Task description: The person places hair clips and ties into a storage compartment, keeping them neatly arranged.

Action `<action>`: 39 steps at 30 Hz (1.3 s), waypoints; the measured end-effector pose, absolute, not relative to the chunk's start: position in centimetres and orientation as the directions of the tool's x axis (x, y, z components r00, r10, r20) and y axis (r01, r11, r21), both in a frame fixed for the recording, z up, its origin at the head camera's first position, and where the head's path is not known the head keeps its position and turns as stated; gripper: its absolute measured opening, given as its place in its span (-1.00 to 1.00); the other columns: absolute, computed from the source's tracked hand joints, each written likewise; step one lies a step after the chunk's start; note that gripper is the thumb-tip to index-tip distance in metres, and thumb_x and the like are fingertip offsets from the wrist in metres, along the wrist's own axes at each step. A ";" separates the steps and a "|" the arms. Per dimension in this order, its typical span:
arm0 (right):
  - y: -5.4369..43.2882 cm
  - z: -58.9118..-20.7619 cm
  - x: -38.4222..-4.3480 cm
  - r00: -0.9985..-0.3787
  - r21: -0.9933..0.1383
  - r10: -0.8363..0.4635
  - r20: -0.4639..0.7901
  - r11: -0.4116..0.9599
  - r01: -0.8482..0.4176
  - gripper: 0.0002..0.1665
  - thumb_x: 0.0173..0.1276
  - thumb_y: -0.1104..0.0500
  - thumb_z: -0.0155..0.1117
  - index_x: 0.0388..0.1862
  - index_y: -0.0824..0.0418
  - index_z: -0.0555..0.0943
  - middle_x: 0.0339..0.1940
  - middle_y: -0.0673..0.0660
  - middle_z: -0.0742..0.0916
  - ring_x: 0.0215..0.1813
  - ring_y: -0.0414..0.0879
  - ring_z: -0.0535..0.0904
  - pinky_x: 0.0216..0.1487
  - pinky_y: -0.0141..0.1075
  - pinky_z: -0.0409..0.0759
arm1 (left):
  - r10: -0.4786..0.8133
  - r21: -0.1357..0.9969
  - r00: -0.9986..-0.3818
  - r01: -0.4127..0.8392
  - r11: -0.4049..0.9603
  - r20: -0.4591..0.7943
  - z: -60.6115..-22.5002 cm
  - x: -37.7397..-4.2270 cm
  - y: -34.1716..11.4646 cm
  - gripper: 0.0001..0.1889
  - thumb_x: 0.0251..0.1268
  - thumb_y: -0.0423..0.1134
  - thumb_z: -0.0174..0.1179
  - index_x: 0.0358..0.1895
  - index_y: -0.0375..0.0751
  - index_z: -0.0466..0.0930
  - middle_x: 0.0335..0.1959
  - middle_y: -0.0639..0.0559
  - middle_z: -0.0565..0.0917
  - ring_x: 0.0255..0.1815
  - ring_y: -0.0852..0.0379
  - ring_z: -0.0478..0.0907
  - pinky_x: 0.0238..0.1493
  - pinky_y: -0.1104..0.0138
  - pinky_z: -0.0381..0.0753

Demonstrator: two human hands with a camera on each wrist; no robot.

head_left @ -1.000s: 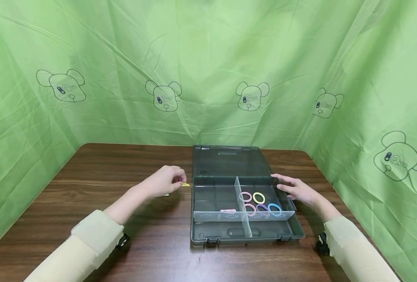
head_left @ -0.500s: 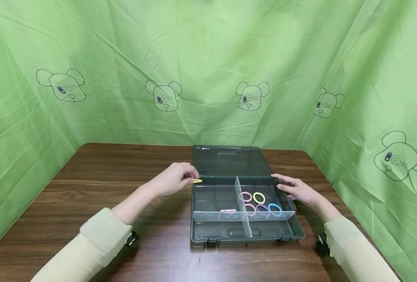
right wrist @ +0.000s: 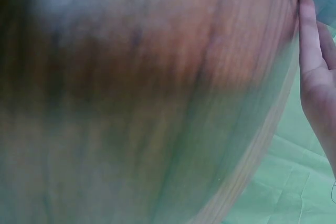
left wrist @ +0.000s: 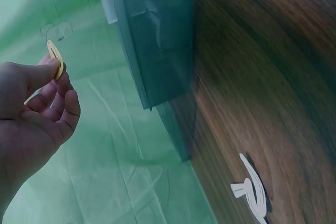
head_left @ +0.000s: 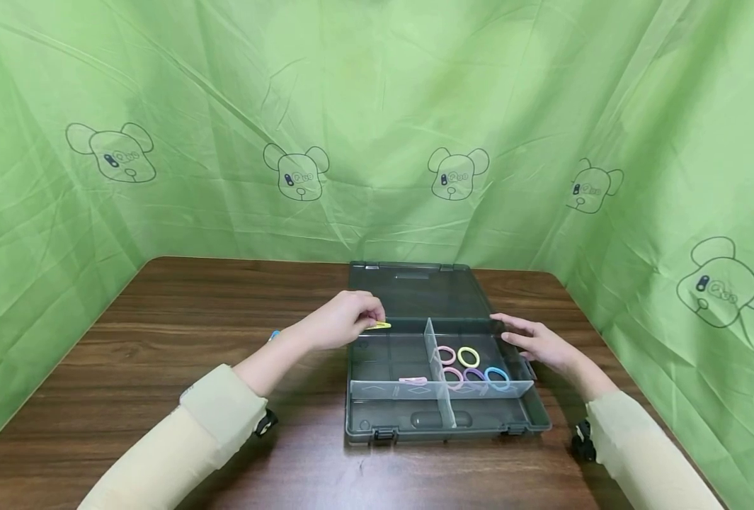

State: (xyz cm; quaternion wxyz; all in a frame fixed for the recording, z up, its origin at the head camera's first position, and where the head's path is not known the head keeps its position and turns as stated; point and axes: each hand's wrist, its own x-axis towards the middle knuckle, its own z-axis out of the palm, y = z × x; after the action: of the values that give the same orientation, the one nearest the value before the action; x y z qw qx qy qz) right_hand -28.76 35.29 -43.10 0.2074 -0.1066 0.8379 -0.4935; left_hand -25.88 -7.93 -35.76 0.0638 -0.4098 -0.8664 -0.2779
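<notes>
My left hand [head_left: 345, 322] pinches a yellow snap hair clip [head_left: 379, 326] between thumb and fingertips, above the back left compartment of a dark see-through divided box [head_left: 386, 431]. In the left wrist view the hair clip [left wrist: 55, 60] points upward from the fingertips. A pink hair clip [head_left: 413, 381] lies in that same compartment. The back right compartment holds several hair ties, among them a yellow hair tie [head_left: 469, 358] and a blue hair tie [head_left: 497, 379]. My right hand [head_left: 539, 346] rests at the box's right edge with fingers extended.
The box's lid [head_left: 418, 290] lies folded back toward the green curtain [head_left: 377, 219]. A clear divider [head_left: 389, 390] crosses the box. On the wooden table [head_left: 192, 319], a small blue item [head_left: 275, 334] shows behind my left forearm. A white clip-like piece [left wrist: 254, 192] lies left of the box.
My left hand has moved right with the yellow hair clip, from beside the box to over its back left compartment. A blue item has come into sight behind the forearm. The right hand stays put.
</notes>
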 end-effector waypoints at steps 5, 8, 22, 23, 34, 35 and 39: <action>35.3 -43.1 -28.8 -0.891 -0.875 -0.383 -0.243 0.482 0.031 -0.37 0.42 -0.05 0.08 0.43 -0.12 0.23 0.39 0.20 0.37 0.21 0.07 0.48 0.06 -0.06 0.54 | 0.691 0.445 -0.653 0.742 0.501 0.312 -35.9 -26.2 -6.9 -0.87 0.19 -0.47 0.15 -0.33 -0.14 0.59 -0.36 0.07 0.60 -0.34 0.25 0.49 -0.22 0.42 0.52; 35.2 -43.1 -28.7 -0.891 -0.875 -0.384 -0.243 0.484 0.030 -0.37 0.41 -0.05 0.08 0.44 -0.12 0.22 0.40 0.20 0.37 0.20 0.04 0.48 0.07 -0.06 0.54 | 0.701 0.439 -0.644 0.749 0.495 0.307 -36.1 -26.4 -6.3 -0.89 0.19 -0.45 0.17 -0.33 -0.14 0.58 -0.37 0.06 0.60 -0.34 0.24 0.49 -0.22 0.42 0.52; 35.1 -42.8 -28.6 -0.893 -0.877 -0.380 -0.242 0.480 0.033 -0.38 0.42 -0.02 0.08 0.43 -0.12 0.23 0.38 0.22 0.38 0.20 0.07 0.49 0.07 -0.02 0.53 | 0.751 0.434 -0.609 0.767 0.474 0.256 -37.6 -26.7 -3.6 -0.90 0.22 -0.40 0.17 -0.36 -0.09 0.58 -0.43 0.18 0.55 -0.39 0.29 0.44 -0.29 0.48 0.45; 35.1 -42.8 -28.6 -0.892 -0.879 -0.381 -0.244 0.476 0.037 -0.38 0.42 -0.02 0.09 0.44 -0.11 0.23 0.38 0.23 0.38 0.18 0.07 0.50 0.06 -0.03 0.54 | 0.755 0.439 -0.608 0.764 0.472 0.245 -37.8 -26.7 -3.4 -0.90 0.23 -0.40 0.17 -0.36 -0.09 0.58 -0.44 0.18 0.54 -0.40 0.29 0.43 -0.30 0.49 0.45; 35.1 -42.8 -28.6 -0.892 -0.876 -0.382 -0.241 0.482 0.030 -0.36 0.43 -0.02 0.08 0.45 -0.07 0.21 0.41 0.19 0.35 0.20 0.04 0.49 0.11 0.00 0.50 | 0.780 0.502 -0.616 0.712 0.491 0.111 -40.1 -27.4 -1.3 -0.89 0.26 -0.34 0.16 -0.38 -0.02 0.59 -0.51 0.23 0.53 -0.43 0.30 0.43 -0.31 0.50 0.44; 35.1 -42.8 -28.6 -0.893 -0.874 -0.380 -0.242 0.484 0.031 -0.36 0.42 -0.03 0.09 0.45 -0.08 0.21 0.40 0.19 0.36 0.20 0.03 0.49 0.11 0.00 0.50 | 0.780 0.507 -0.617 0.707 0.493 0.101 -40.3 -27.4 -1.2 -0.89 0.26 -0.34 0.16 -0.38 -0.03 0.59 -0.51 0.23 0.54 -0.43 0.30 0.44 -0.31 0.50 0.45; 35.1 -42.9 -28.7 -0.890 -0.878 -0.383 -0.246 0.478 0.037 -0.33 0.41 -0.05 0.10 0.45 -0.07 0.20 0.39 0.20 0.37 0.18 0.02 0.51 0.11 -0.01 0.50 | 0.787 0.518 -0.611 0.701 0.491 0.081 -40.7 -27.6 -1.0 -0.91 0.26 -0.35 0.17 -0.37 -0.07 0.61 -0.50 0.21 0.57 -0.42 0.30 0.45 -0.31 0.51 0.45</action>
State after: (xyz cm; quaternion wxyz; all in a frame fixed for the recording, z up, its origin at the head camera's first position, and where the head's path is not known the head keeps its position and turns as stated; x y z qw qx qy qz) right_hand -28.71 35.14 -42.92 0.2097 -0.1040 0.8336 -0.5004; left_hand -27.60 -0.96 -40.72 -0.0835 -0.4329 -0.8593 -0.2594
